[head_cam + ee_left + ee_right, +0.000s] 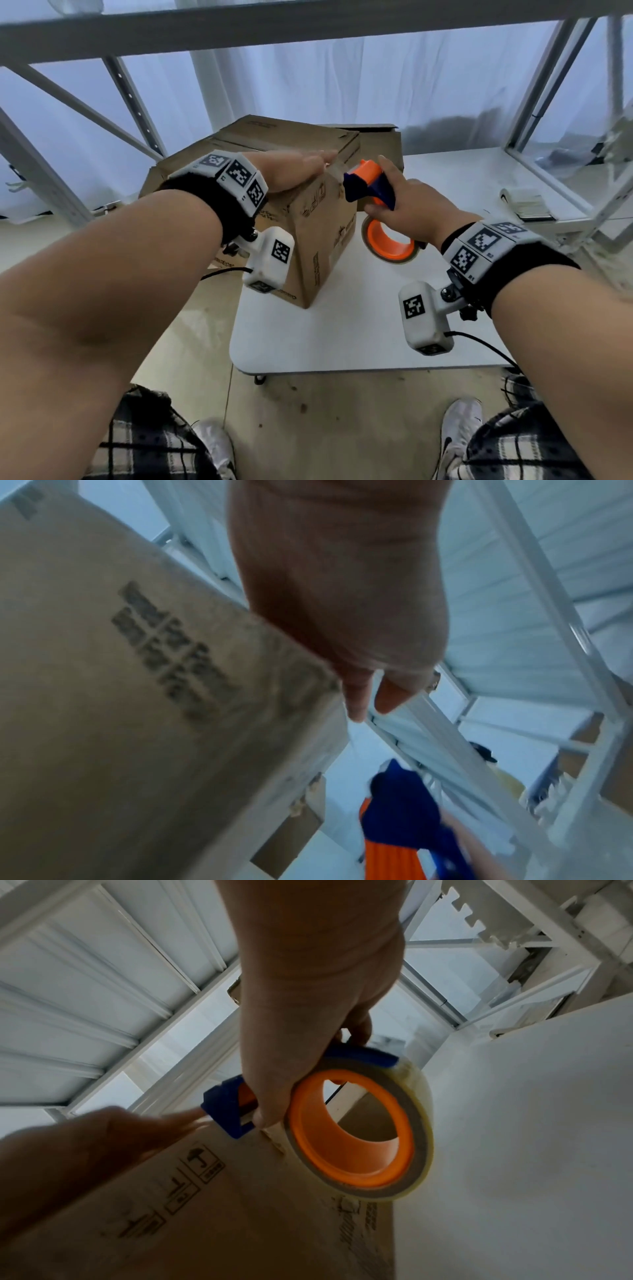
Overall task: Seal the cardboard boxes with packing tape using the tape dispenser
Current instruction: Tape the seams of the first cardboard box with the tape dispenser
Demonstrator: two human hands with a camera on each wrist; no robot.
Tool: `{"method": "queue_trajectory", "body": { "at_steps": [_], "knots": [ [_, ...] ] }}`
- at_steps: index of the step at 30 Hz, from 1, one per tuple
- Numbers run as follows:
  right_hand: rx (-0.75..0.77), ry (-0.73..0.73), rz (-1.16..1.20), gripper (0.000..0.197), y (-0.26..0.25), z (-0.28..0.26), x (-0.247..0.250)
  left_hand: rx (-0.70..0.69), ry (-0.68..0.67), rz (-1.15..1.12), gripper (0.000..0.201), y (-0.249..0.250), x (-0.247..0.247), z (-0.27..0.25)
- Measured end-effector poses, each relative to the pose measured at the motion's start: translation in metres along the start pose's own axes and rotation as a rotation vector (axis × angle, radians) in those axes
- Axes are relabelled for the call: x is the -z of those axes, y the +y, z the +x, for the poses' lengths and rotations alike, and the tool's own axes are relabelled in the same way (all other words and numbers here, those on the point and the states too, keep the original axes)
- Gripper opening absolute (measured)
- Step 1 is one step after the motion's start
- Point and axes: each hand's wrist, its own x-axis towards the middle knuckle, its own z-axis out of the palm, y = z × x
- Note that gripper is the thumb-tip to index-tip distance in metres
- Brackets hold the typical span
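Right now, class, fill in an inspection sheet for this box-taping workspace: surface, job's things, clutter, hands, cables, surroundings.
Surface: white table, box standing on it.
Job's things: cardboard box, flaps closed; tape dispenser at its top edge; second box behind.
Clutter: stack of paper at the table's right.
Hands: left hand flat on the box top; right hand grips the dispenser.
Cables: black leads from the wrist cameras.
Surroundings: white metal frame, white curtain.

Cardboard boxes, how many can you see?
2. One closed box sits on the white table under the left hand. A second box stands right behind it, mostly hidden; more may be out of sight.
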Motion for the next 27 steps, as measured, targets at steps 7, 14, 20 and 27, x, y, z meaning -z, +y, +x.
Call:
{"method": "queue_trajectory", "body": {
  "at_steps": [7, 14, 20, 27],
  "knots": [
    [0.013, 0.032, -0.05, 0.079, -0.002, -0.002, -0.014, 0.119, 0.121, 0.177, 0.048, 0.01, -0.02, 0.022],
    [0.032, 0.04, -0.01, 0.083, 0.008, -0.021, -0.03, 0.132, 0.041, 0.186, 0.051, 0.011, -0.017, 0.023],
    [-0.025, -0.115, -0.25, 0.081, 0.021, -0.031, -0.028, 0.1, 0.032, 0.268, 0.05, 0.014, -0.015, 0.018],
    [-0.017, -0.114, -0.376, 0.079, 0.012, -0.018, -0.027, 0.144, 0.05, 0.197, 0.06, 0.018, -0.016, 0.02]
  ]
}}
